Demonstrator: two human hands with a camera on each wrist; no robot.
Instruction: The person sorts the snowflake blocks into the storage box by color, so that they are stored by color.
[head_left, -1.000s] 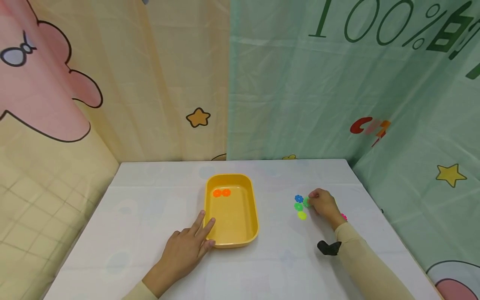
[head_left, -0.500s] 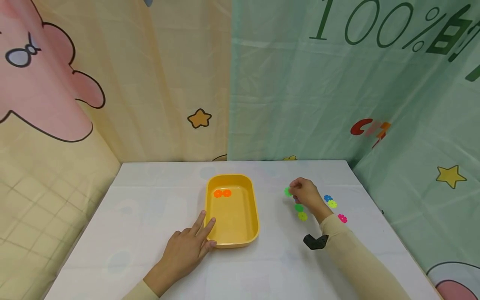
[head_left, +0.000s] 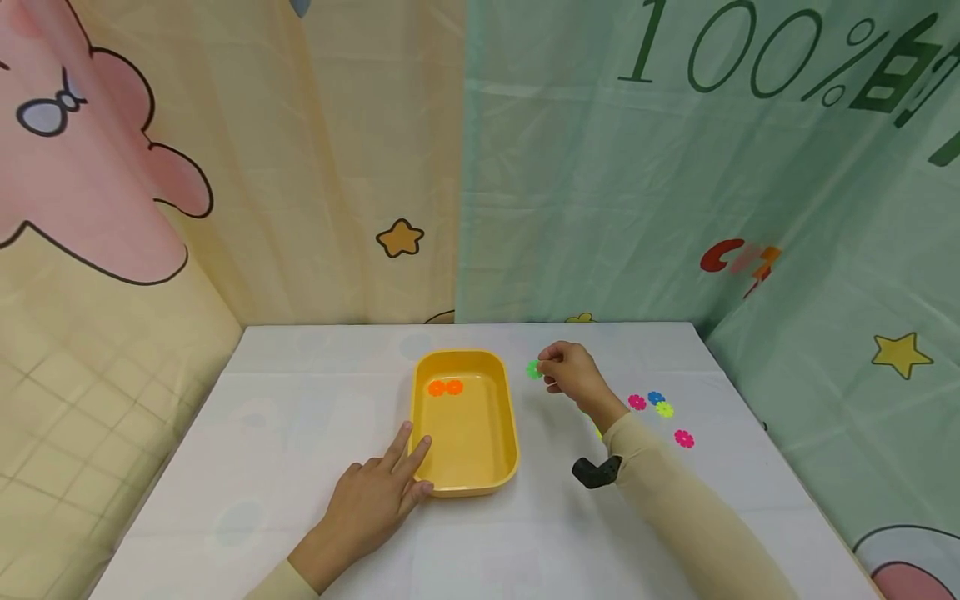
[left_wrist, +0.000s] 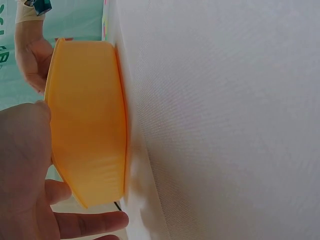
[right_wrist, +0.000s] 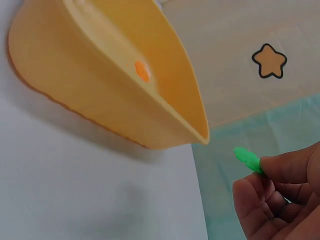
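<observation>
My right hand (head_left: 573,371) is raised just right of the yellow tray (head_left: 512,433), pinching a green flower-shaped plastic disc (right_wrist: 247,159) between thumb and fingertips. The disc is apart from the tray's rim in the right wrist view. Two orange flower-shaped discs (head_left: 454,387) lie side by side inside the tray, towards its far end. My left hand (head_left: 369,500) touches the tray's left side with fingers spread and mostly straight. In the left wrist view, the thumb lies along the tray's rim (left_wrist: 59,65).
On the white table (head_left: 300,417), to the right, lie pink discs (head_left: 637,402), a blue disc (head_left: 656,398) and a yellow disc (head_left: 664,409). Another yellow disc (head_left: 598,432) is mostly hidden by the right wrist. Patterned cloth (head_left: 585,208) hangs behind the table.
My right hand has picked up the green disc from the group on the right and carried it left towards the tray. My left hand has stayed at the tray's side.
</observation>
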